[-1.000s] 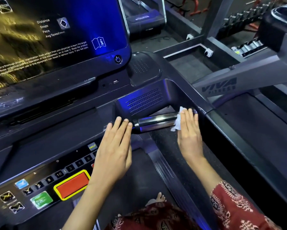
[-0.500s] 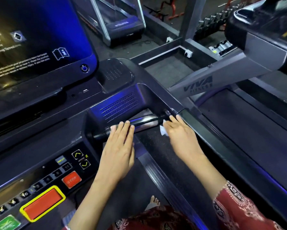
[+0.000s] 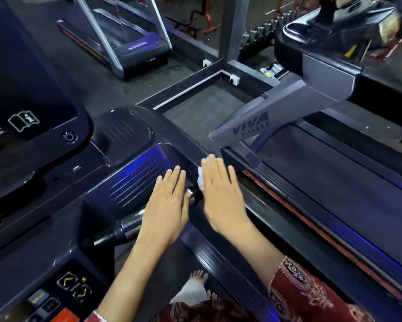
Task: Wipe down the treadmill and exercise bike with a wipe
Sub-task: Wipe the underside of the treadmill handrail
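Left hand flat, palm down, fingers straight and close together, pointing forward. Right hand just beside it, palm down, fingers straight, slightly spread, pressing wipe under index side. Both forearms bare, extended forward. Red patterned sleeve on right arm.

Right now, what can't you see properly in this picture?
Head view:
- Wipe: mostly under the right hand; only a white edge shows.
- Handlebar: its middle is covered by the left hand.
- Screen words: cut off by the left edge, too small.
- Buttons: blurred, cut by the bottom edge.
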A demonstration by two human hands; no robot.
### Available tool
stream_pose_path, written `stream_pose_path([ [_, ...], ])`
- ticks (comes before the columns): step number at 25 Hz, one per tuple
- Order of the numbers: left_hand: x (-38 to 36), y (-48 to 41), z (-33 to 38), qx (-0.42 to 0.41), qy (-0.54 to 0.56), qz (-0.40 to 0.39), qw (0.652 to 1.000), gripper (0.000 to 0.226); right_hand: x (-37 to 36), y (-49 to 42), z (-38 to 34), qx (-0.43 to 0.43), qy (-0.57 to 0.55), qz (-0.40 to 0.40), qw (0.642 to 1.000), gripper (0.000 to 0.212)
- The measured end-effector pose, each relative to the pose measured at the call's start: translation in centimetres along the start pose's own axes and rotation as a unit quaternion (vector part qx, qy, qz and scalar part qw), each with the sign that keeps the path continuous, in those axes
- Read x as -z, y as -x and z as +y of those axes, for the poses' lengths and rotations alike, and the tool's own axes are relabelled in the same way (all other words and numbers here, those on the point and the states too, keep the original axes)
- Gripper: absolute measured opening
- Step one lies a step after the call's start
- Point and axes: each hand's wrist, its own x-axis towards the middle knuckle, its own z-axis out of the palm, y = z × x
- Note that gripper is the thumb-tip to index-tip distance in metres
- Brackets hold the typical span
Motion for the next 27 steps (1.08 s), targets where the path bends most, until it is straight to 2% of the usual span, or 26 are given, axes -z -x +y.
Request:
stream_pose_path([
  [3,0.7,-2.9,-1.0,0.038,0.047,0.0,0.998,0.055,0.7,-5.1,-1.7,0.077,-0.041,-0.072,0.994,0.07],
  [5,0.9,-5.0,-2.4,0.045,0.071,0.0,0.996,0.055,1.2,-8.6,-2.4,0.082,-0.08,-0.091,0.989,0.073],
  [8,0.8,-6.9,-4.2,0.028,0.092,0.007,0.995,0.057,2.0,-10.2,-0.6,0.019,-0.158,-0.131,0.979,0.05],
  [10,0.7,-7.4,-4.7,0.015,0.121,-0.009,0.993,0.058,3.4,-7.5,1.8,-0.029,-0.128,-0.177,0.975,0.043],
  [12,0.5,-7.5,-4.8,0.015,0.141,-0.011,0.99,0.057,4.4,-4.3,2.8,-0.035,-0.087,-0.207,0.974,0.048],
  [16,-0.1,-8.2,-4.9,-0.008,0.165,-0.02,0.986,0.054,3.1,-8.0,-1.1,-0.038,-0.097,-0.162,0.981,0.059],
  [19,-0.5,-8.1,-4.4,-0.01,0.167,-0.038,0.985,0.054,1.5,-10.0,-1.2,-0.067,-0.094,-0.132,0.984,0.044],
  [20,-0.7,-7.9,-4.1,-0.021,0.163,-0.032,0.986,0.057,1.4,-8.8,-0.3,-0.072,-0.071,-0.109,0.989,0.041],
  [22,-1.4,-7.7,-3.1,-0.074,0.16,-0.02,0.984,0.066,1.5,-3.7,1.8,-0.097,-0.034,-0.065,0.993,0.049],
  [25,-2.5,-6.8,-0.7,-0.181,0.148,-0.033,0.972,0.062,1.5,6.4,5.5,-0.219,-0.02,-0.042,0.975,0.055],
  [27,-2.8,-6.2,0.6,-0.236,0.144,-0.038,0.96,0.062,1.8,9.7,6.7,-0.274,0.012,0.001,0.962,0.061],
])
